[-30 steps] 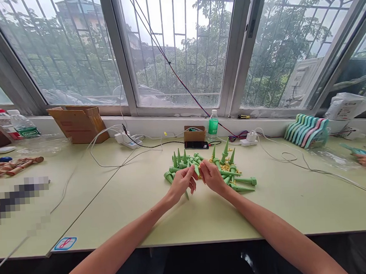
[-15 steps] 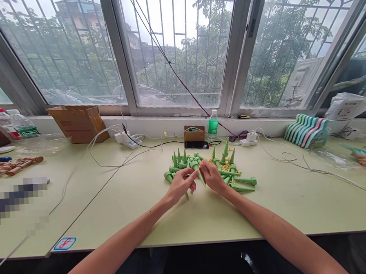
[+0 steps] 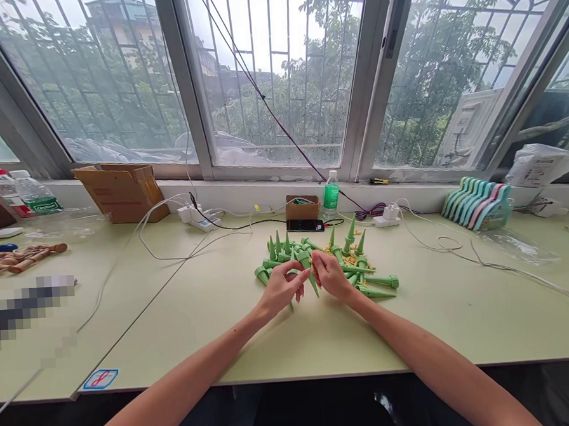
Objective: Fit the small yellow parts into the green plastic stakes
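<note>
My left hand (image 3: 282, 289) is closed on a green plastic plant watering spike (image 3: 311, 281), thumb and fingers around it. The spike hangs tilted, capped end up and tip pointing down toward the table. Close against its capped end, my right hand (image 3: 330, 274) is pinched; what sits between those fingertips is hidden. Around and behind both hands lie several more green spikes (image 3: 383, 282), some standing on their caps with tips up (image 3: 349, 236). Small yellow pieces (image 3: 348, 259) are scattered among them.
Behind the pile are a black phone (image 3: 305, 225), a small cardboard box (image 3: 302, 208) and a green-labelled bottle (image 3: 331, 194). White cables (image 3: 451, 245) cross the pale table (image 3: 462, 318). Light-blue hangers (image 3: 477, 204) stand at right, a larger carton (image 3: 121, 193) and wooden toys (image 3: 27, 259) at left.
The green spike in my left hand has turned from pointing toward the camera to hanging tip down. My right hand stays beside it. Another person's hand has left the right edge.
</note>
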Motion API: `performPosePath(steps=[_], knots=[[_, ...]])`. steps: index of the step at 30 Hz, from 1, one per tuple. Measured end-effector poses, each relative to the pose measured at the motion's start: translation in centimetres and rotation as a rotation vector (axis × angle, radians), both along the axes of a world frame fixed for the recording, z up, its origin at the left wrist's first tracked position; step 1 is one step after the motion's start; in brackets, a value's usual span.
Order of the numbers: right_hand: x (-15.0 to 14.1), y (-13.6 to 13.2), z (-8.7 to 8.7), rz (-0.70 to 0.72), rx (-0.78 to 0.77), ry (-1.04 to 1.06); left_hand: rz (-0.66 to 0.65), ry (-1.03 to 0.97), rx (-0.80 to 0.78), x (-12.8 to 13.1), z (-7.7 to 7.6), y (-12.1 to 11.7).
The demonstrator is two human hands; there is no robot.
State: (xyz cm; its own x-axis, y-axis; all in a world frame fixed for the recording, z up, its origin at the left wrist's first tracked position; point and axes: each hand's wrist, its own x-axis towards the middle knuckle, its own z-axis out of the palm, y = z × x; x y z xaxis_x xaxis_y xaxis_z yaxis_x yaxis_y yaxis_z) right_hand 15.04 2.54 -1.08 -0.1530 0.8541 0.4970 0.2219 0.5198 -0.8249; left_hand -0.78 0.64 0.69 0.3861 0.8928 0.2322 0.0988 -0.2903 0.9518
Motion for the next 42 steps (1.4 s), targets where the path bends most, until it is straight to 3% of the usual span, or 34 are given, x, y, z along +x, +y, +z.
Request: performPosePath(steps=[9, 21, 27, 33, 42], knots=[[0.0, -0.1, 0.5, -0.045, 0.004, -0.039, 0.061, 0.034, 0.087, 0.1, -0.7, 0.3], [-0.1, -0.6, 1.1, -0.079, 0.012, -0.097, 0.161, 0.107, 0.347, 0.1, -1.1, 0.6], [-0.2, -0.5, 1.0, -0.079, 0.011, -0.089, 0.198, 0.161, 0.404, 0.1, -1.2, 0.8], [-0.5, -0.4, 0.6, -0.073, 0.028, -0.072, 0.232, 0.107, 0.319, 0.1, -1.0, 0.9], [-0.6, -0.7, 0.7, -0.060, 0.057, -0.066, 0.255, -0.149, 0.004, 0.3, -0.6, 1.1]])
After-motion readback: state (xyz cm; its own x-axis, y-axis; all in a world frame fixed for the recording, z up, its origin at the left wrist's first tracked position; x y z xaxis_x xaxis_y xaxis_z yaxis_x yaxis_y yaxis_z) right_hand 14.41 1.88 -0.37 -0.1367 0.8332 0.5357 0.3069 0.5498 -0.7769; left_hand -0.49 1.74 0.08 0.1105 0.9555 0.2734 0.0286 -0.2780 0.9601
